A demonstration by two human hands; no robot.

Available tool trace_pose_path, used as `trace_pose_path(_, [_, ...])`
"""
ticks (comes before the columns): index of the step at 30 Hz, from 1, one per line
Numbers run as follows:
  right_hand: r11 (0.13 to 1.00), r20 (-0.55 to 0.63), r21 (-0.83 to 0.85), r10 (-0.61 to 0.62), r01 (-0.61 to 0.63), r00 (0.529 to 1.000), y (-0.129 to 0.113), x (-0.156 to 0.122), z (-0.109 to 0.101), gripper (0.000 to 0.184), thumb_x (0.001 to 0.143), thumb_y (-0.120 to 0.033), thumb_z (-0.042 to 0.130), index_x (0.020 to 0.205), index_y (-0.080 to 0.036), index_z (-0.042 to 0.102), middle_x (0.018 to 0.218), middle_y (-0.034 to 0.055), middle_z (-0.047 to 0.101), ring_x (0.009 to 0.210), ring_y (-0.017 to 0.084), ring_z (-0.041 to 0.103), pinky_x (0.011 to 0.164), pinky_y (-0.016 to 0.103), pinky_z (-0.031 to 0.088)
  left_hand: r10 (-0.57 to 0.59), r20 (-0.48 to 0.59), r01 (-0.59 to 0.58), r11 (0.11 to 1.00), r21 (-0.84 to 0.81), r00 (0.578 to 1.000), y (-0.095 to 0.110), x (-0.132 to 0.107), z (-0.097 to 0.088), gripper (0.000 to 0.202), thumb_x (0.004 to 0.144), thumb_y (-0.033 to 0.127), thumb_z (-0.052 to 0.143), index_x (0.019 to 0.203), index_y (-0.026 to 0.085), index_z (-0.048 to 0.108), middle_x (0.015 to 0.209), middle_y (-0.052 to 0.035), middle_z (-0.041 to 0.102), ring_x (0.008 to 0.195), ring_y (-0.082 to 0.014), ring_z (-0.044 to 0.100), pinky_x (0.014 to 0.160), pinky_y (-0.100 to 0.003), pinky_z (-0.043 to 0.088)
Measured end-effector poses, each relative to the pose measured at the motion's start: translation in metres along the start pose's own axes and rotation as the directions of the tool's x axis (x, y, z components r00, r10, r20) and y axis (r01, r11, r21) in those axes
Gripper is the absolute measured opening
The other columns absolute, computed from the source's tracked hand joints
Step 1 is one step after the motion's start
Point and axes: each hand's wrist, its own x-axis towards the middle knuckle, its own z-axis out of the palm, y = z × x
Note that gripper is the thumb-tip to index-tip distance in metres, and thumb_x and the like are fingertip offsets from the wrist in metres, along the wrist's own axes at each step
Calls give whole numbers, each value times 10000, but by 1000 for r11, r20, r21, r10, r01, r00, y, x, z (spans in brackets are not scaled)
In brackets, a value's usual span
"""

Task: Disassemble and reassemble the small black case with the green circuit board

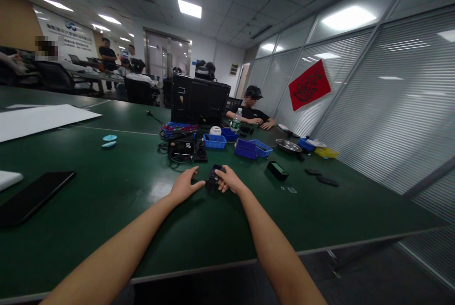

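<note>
A small black device (212,182), dark and blocky with what looks like a bluish top, sits at the middle of the green table (135,229). My right hand (230,180) grips its right side, the thumb over the upper part and the fingers curled beside it. To the left of the device is my left hand (185,184), thumb and fingers apart and holding nothing. Just beyond my hands stands a black box with cables (181,148), with a black stand (201,151) beside it. The device's exact kind is too small to tell.
Blue bins (214,141), a white ball (215,130), a water bottle (236,120) and a monitor (199,99) stand beyond. To the right are a black-green box (277,171) and a metal bowl (288,146). A black tablet-like slab (35,196) lies left. A person (253,111) sits opposite.
</note>
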Motion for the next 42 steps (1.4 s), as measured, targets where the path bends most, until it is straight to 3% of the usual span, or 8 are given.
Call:
trace_pose_path(5, [993, 125, 116, -30, 15, 992, -3, -3, 21, 382, 823, -400, 471, 1095, -192, 300, 531, -17, 585, 406, 149, 576, 311, 206, 441, 23, -15, -22, 999, 27, 1000, 19, -6, 11, 804, 659, 460, 597, 1312, 106, 290, 1284, -153, 438, 1163, -253, 431, 952, -349, 351])
trace_pose_path(7, [986, 123, 161, -57, 37, 991, -4, -3, 25, 332, 824, -397, 459, 1051, -187, 339, 542, -4, 598, 405, 147, 573, 304, 202, 430, -10, -11, 11, 998, 55, 1000, 25, -8, 14, 822, 660, 432, 603, 1329, 105, 255, 1327, -157, 393, 1189, -260, 405, 962, -350, 336])
trace_pose_path(11, [972, -57, 196, -120, 129, 991, 0, 5, 23, 239, 793, -360, 475, 938, -176, 423, 524, -24, 574, 357, 113, 527, 278, 175, 382, -106, 27, 103, 990, 99, 994, 30, -10, 13, 789, 703, 360, 566, 1359, 122, 198, 1281, -143, 460, 1112, -245, 489, 881, -306, 390])
trace_pose_path(14, [959, -215, 150, -204, 239, 955, 7, 15, 16, 205, 745, -346, 503, 831, -162, 473, 510, -36, 548, 327, 87, 480, 258, 162, 329, -139, 46, 132, 984, 117, 989, 31, -10, 11, 760, 718, 340, 542, 1362, 117, 205, 1283, -134, 463, 1119, -239, 485, 884, -285, 381])
trace_pose_path(19, [932, -341, 85, -306, 353, 889, 15, 26, 5, 156, 695, -308, 491, 710, -154, 510, 509, -28, 547, 317, 65, 433, 278, 167, 281, -187, 65, 179, 978, 110, 980, 32, -9, 7, 736, 720, 336, 538, 1357, 129, 233, 1304, -119, 443, 1127, -229, 475, 898, -270, 364])
trace_pose_path(24, [939, -408, 61, -287, 339, 867, 23, 32, -4, 115, 602, -180, 402, 604, -165, 516, 459, -38, 521, 325, 66, 395, 331, 177, 258, -224, 54, 216, 969, 124, 973, 30, -11, 0, 738, 721, 335, 535, 1358, 132, 224, 1242, -121, 505, 1091, -227, 501, 858, -268, 380])
trace_pose_path(30, [936, -488, -35, -322, 351, 811, 29, 38, -15, 149, 518, -160, 350, 446, -174, 479, 367, -48, 407, 364, 78, 358, 396, 192, 251, -281, 10, 277, 950, 148, 960, 22, -16, -11, 714, 729, 346, 519, 1352, 140, 238, 1221, -128, 521, 1065, -229, 519, 837, -276, 388])
trace_pose_path(42, [931, -453, -6, -328, 365, 829, 27, 35, -18, 145, 501, -184, 354, 444, -176, 487, 380, -40, 409, 391, 91, 353, 424, 208, 258, -367, -90, 378, 909, 178, 926, 4, -24, -37, 703, 732, 368, 505, 1336, 119, 247, 1210, -145, 523, 1063, -245, 518, 844, -295, 392])
